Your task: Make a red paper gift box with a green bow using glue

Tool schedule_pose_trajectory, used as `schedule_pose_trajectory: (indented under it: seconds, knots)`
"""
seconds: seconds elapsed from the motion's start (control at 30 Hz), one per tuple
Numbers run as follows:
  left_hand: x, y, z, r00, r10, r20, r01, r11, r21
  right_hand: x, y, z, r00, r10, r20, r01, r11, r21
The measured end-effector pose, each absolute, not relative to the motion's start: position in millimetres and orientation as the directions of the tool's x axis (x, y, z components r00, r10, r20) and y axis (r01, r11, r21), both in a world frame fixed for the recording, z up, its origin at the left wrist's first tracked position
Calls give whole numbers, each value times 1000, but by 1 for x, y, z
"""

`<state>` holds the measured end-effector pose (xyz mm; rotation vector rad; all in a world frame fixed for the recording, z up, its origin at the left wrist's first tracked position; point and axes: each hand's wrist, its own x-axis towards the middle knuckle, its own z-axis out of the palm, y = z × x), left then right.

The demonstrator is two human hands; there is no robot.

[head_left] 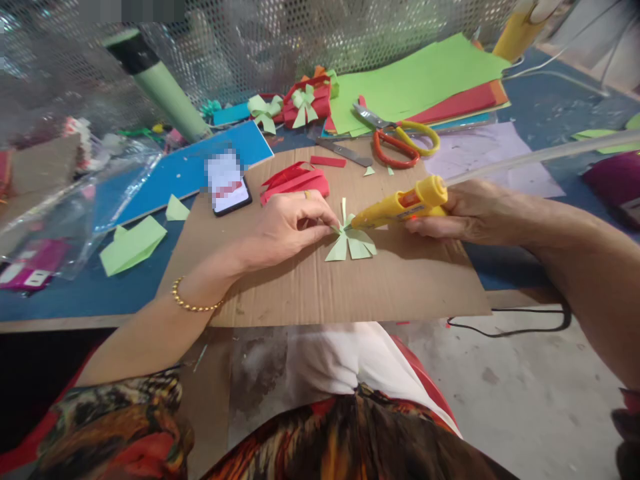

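My left hand (295, 223) pinches the left side of a pale green paper bow piece (349, 245) between thumb and fingers. The piece lies on a cardboard sheet (300, 293), its cut tails spread toward me. In my right hand (450, 217) is a yellow glue gun (400, 205), with a clear glue stick (540, 157) running out of its back. The gun's nozzle points left at the middle of the green piece; whether it touches is too small to tell. Folded red paper (300, 185) lies just beyond my left hand.
Scissors (397, 143) and a metal blade (345, 151) lie beyond the gun. Green sheets (415, 80) and finished bows (305, 103) sit at the back. A phone (227, 183), green paper scraps (134, 245) and a plastic bag (125, 180) are to the left. A black cord (530, 311) hangs at the front right.
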<state>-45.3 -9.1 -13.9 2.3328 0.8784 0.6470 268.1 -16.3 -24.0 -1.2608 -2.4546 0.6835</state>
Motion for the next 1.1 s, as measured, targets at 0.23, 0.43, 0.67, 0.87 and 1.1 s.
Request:
schedule_pose_trajectory:
  seconds: [0.23, 0.43, 0.67, 0.87, 1.1]
  knots:
    - [-36, -9, -21, 562, 814, 144, 468, -457, 757, 270, -15, -25, -595, 802, 48, 663, 524, -534]
    - [-35, -12, -20, 523, 842, 132, 479, -419, 772, 270, -13, -25, -586, 810, 31, 681, 512, -524]
    - [-32, -7, -32, 461, 867, 187, 439, -406, 801, 271, -13, -26, -588, 808, 16, 666, 495, -558]
    - [-31, -8, -35, 486, 843, 230, 513, -489, 705, 277, -11, -31, -590, 807, -29, 680, 478, -556]
    - [-31, -7, -41, 473, 838, 271, 509, -511, 693, 275, -11, -29, -547, 836, -36, 727, 453, -516]
